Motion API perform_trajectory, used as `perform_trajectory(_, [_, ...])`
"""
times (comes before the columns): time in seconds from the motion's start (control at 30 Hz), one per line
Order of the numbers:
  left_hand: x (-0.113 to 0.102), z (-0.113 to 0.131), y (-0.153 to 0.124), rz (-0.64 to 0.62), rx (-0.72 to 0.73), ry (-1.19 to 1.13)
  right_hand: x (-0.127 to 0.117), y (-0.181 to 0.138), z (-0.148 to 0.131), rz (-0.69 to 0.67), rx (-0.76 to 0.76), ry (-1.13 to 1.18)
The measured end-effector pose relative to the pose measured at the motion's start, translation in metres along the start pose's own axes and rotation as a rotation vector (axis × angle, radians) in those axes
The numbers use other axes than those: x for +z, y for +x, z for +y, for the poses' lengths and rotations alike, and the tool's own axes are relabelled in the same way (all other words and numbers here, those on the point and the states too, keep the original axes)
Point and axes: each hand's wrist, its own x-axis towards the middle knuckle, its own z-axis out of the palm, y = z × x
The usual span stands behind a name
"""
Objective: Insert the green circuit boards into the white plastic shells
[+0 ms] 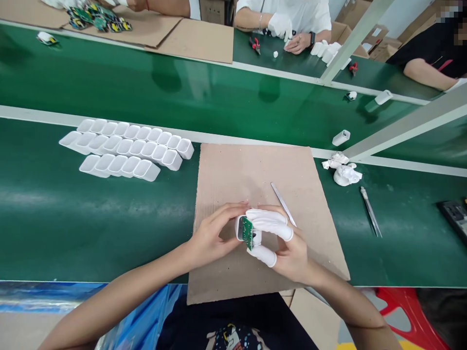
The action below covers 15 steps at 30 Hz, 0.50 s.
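Observation:
My left hand [213, 236] and my right hand [282, 243] meet over a brown cardboard sheet [233, 170] on the green table. Together they hold a small white plastic housing [240, 228] with a green circuit board [247, 232] at its open end. My left fingers wrap the housing from the left. My right thumb and forefinger wear white finger cots and pinch the board side. A thin metal pair of tweezers [281, 200] lies on the cardboard just beyond my right hand.
Rows of several empty white housings [126, 150] lie at the left. Crumpled white gloves [345, 171] and a slim tool [371, 211] lie at the right. Loose housings [341, 137] sit on the conveyor belt. Other people work across it, near circuit boards [97, 17] and red pliers [255, 44].

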Motion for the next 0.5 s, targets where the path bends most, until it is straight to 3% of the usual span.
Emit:
perform_trajectory(0.2, [0.0006, -0.0019, -0.0026, -0.009, 0.039, 0.002, 0.004, -0.0004, -0.0024, 0.01, -0.107, -0.11])
perform_trajectory(0.5, [0.0006, -0.0007, -0.0019, -0.029, 0.005, 0.018, 0.0062, -0.0023, -0.0001, 0.043, -0.123, -0.135])
